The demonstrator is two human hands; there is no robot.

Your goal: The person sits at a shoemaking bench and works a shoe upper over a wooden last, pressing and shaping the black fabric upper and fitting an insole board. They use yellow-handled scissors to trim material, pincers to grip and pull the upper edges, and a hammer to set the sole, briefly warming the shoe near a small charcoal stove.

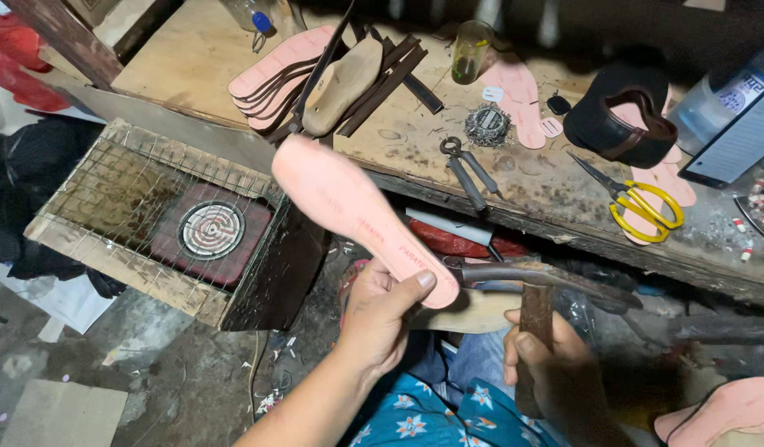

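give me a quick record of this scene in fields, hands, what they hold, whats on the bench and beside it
left hand: left hand grips the heel end of a pink insole, held up and slanted
right hand: right hand wraps a rusty tool handle; the tool's kind is unclear
bench: wooden workbench with a stack of pink insoles, a wooden shoe last, pincers, yellow scissors, a black shoe upper
beside bench: electric coil heater inside a wire-mesh wooden box
clothing: blue floral cloth on the lap
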